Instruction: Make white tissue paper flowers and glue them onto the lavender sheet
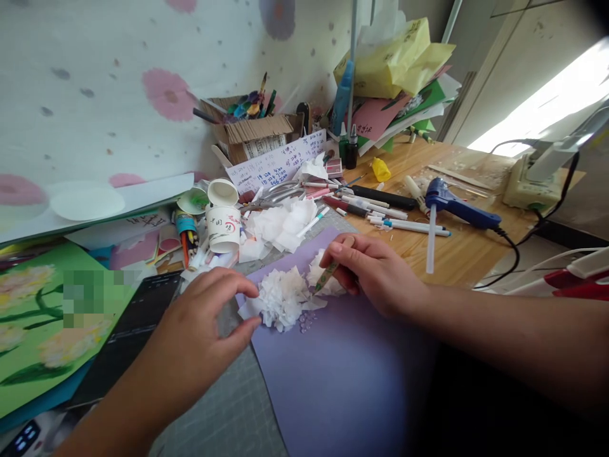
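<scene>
My left hand (pixel 204 324) is at the left side of a ruffled white paper flower (pixel 280 298), thumb and fingers apart, fingertips at its edge. Pinched between the thumb and fingers of my right hand (pixel 364 270) is a wooden stick (pixel 328 274) with a green-stained end. The stick's lower end points down toward the flower's right edge; whether it touches is unclear. Behind my right hand sits a second white paper flower (pixel 316 274), partly hidden. Both flowers lie on a purple sheet of paper (pixel 333 374). Small clear beads or drops (pixel 307 322) lie just below the first flower.
A blue glue gun (pixel 461 203) with its cord lies at right near a power adapter (pixel 535 181). Behind the flowers are crumpled white tissue (pixel 283 222), paper cups (pixel 223 228) and several markers (pixel 409 225). A black tablet-like panel (pixel 128 336) and a green painting (pixel 33 355) are at left.
</scene>
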The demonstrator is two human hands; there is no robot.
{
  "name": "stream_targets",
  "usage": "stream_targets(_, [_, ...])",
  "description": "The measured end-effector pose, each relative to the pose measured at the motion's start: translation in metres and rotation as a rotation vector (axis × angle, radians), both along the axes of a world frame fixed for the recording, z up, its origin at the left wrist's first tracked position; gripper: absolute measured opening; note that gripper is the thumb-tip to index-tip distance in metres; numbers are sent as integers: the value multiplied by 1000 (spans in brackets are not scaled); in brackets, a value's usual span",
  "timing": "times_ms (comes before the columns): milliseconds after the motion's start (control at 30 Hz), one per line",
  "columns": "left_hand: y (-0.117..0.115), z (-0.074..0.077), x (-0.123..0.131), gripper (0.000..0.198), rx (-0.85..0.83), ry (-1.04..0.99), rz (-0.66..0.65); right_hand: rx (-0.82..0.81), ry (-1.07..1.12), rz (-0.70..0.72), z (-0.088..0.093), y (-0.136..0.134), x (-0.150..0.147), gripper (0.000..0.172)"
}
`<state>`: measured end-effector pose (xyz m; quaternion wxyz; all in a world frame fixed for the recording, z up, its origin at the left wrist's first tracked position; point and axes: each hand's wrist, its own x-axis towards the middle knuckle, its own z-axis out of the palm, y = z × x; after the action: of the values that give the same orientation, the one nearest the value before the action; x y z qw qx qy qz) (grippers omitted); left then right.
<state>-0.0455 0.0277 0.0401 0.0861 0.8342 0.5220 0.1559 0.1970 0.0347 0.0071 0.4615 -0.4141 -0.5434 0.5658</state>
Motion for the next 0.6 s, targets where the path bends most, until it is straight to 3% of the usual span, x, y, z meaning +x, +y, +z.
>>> stream_targets(200, [-1,-17,1,27,-36,151,57,165,-150,214,3,-7,1,26])
stream_targets(467, [4,-21,-4,7,-80,187,89,216,-384,126,2,-2,0,25])
stream_targets(600, [0,-17,-3,9,74,67,99,192,-421,95,2,-1,1,25])
